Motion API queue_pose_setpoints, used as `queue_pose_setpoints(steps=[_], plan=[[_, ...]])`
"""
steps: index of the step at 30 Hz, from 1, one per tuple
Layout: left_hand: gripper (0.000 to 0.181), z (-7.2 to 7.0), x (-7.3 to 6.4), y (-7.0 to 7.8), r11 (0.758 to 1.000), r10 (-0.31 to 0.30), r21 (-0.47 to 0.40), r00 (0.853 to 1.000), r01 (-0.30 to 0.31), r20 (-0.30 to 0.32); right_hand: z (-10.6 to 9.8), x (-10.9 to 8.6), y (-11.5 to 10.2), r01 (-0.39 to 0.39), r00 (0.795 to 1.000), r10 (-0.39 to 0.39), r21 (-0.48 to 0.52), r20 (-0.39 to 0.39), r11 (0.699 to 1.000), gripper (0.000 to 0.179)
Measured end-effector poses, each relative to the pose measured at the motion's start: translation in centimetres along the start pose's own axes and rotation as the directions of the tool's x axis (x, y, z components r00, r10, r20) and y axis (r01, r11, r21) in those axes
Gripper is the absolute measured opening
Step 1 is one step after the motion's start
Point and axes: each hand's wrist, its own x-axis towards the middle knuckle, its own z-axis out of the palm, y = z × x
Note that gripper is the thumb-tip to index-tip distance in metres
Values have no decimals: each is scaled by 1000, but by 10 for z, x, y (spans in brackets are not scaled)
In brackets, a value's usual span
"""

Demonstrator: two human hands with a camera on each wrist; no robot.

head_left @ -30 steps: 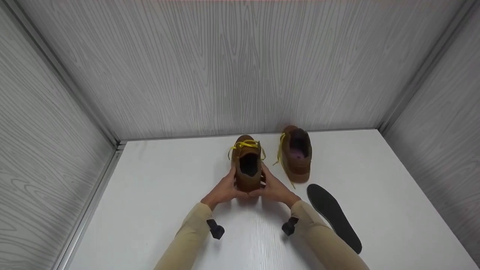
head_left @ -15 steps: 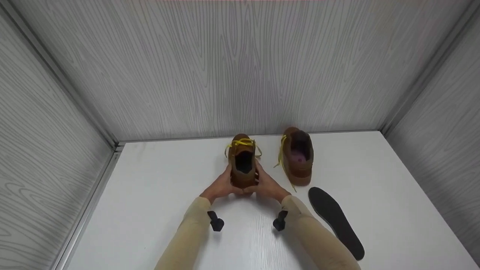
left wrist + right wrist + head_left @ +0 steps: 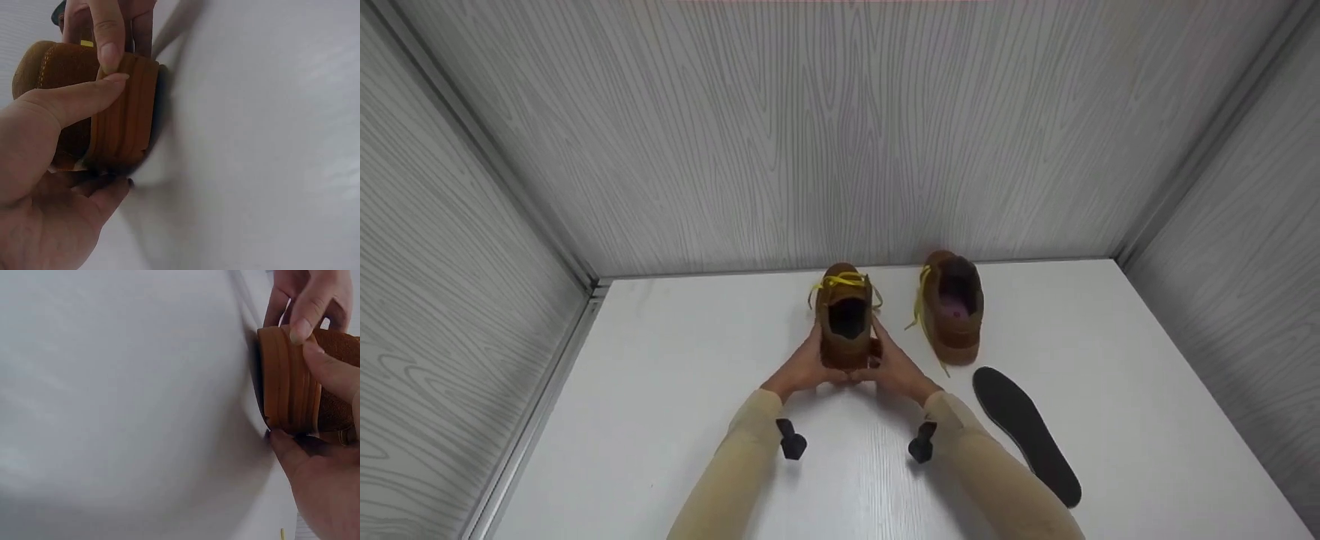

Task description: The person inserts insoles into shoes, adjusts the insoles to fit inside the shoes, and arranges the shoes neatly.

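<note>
Both of my hands grip a brown shoe [image 3: 846, 354] with yellow laces, its toe pointing to the back wall. My left hand [image 3: 802, 366] wraps the left side of the heel and my right hand [image 3: 895, 366] the right side. In the left wrist view, both thumbs meet over the back of the orange-brown sole [image 3: 125, 121], with fingers curled along the sides. The right wrist view shows the sole edge [image 3: 288, 385] close over the table, a dark shadow beneath. To the right stands the matching shoe [image 3: 958, 334], a purplish lining inside it.
A black insole [image 3: 1026, 431] lies on the white table [image 3: 682, 375], right of my right forearm. Grey wood-grain panels, among them the back wall [image 3: 840, 135], enclose the table on three sides. Dark wrist mounts [image 3: 921, 442] stick out from the cream sleeves [image 3: 994, 480].
Held in both hands, the shoe has shifted slightly left and a little toward the back wall. The other shoe and the insole stay where they were.
</note>
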Motion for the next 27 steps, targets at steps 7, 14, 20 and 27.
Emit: queue_pose_setpoints(steps=[7,14,20,27], plan=[[95,12,-9,31,991,-31,116,957,67,-288,-16,-12,15,138,973,-137,-11,-188,990,91],[71,33,-12,60,948,254,279,890,-152,-379,-32,-36,13,276,859,-319,-163,-401,947,67],[59,51,-14,72,858,439,400,865,-323,-243,-49,-43,16,260,721,-447,-392,-529,883,55],[59,71,-18,66,725,407,628,911,-282,-61,-70,-44,26,109,718,-360,-415,-596,903,53]])
